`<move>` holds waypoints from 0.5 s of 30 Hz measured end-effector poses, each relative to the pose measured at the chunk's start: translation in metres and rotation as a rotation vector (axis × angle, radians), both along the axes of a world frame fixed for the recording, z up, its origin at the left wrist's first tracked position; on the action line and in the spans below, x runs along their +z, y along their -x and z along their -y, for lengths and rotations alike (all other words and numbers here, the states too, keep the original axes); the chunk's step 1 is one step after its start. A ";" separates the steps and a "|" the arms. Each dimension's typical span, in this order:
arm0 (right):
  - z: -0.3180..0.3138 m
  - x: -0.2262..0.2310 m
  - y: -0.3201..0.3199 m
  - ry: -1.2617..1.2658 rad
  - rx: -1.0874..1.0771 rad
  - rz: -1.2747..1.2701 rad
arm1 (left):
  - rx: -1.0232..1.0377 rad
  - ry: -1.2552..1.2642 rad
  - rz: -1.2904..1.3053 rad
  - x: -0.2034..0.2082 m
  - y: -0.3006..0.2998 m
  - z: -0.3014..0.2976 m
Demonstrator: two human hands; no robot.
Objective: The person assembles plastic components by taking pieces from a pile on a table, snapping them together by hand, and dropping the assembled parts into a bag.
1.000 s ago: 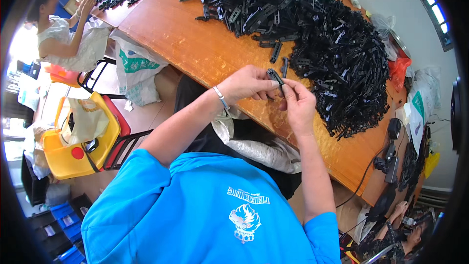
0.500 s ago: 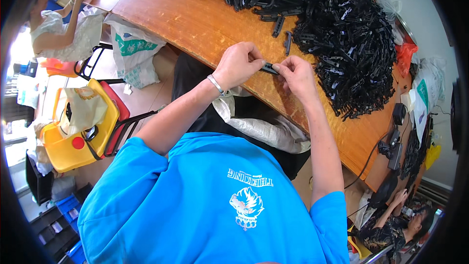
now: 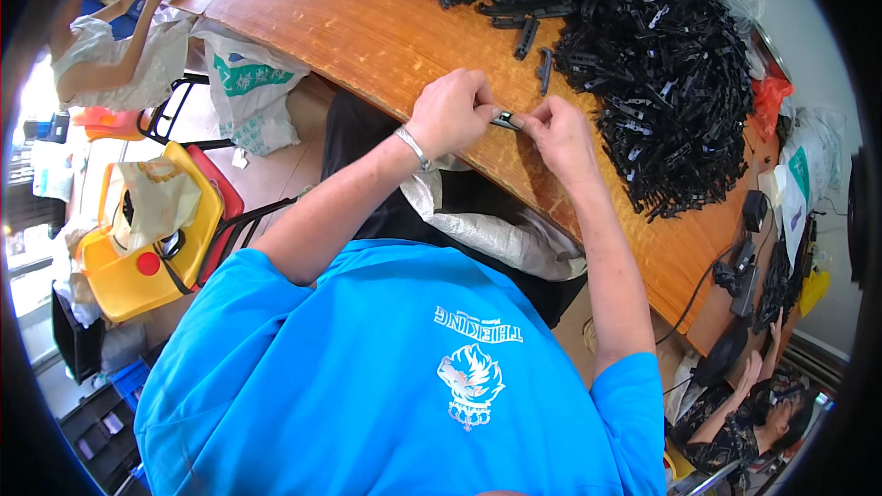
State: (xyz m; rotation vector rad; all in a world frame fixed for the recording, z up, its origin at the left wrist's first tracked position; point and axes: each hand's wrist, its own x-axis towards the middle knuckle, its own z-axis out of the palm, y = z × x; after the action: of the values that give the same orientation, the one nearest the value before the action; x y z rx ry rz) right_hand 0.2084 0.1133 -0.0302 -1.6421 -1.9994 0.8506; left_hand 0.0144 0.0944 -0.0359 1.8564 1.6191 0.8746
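Note:
Between my two hands, over the near edge of the wooden table (image 3: 367, 46), is a small black plastic part (image 3: 506, 120). My left hand (image 3: 452, 112) pinches one end of it, and my right hand (image 3: 560, 136) grips the other end with thumb and fingertips. Fingers cover both ends, so only its middle shows, with a light glint on it. Just beyond my hands, two loose black plastic parts (image 3: 546, 71) lie on the tabletop. A large heap of similar black parts (image 3: 657, 83) spreads behind and to the right.
A white sack (image 3: 496, 237) hangs open below the table edge near my lap. Left stand a yellow chair (image 3: 138, 280) and a printed white bag (image 3: 243, 92). A power strip (image 3: 742, 289) with cables lies at right. Two other people sit at far left and lower right.
The black part has turned between my fingers and now catches the light. My hands stay in nearly the same place. The person at lower right has raised their hands.

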 end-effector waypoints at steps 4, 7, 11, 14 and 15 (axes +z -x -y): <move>-0.013 0.018 0.003 0.177 0.035 0.140 | -0.046 0.204 -0.073 0.013 0.005 -0.015; -0.012 0.029 0.008 0.363 -0.045 0.033 | -0.060 0.210 -0.136 0.012 0.005 -0.017; 0.003 -0.008 -0.012 -0.034 0.016 0.012 | -0.093 0.116 -0.021 0.006 0.001 -0.004; 0.032 0.000 -0.006 -0.251 0.035 -0.123 | -0.145 -0.014 0.004 0.004 0.012 0.017; 0.039 0.004 -0.005 -0.344 0.045 -0.107 | -0.215 -0.106 -0.006 0.003 0.012 0.019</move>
State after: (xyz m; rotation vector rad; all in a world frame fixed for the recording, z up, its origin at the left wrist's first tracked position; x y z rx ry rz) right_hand 0.2139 0.0745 -0.0258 -1.3361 -1.9831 0.5571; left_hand 0.0021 0.0758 -0.0327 2.0629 1.3681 0.8750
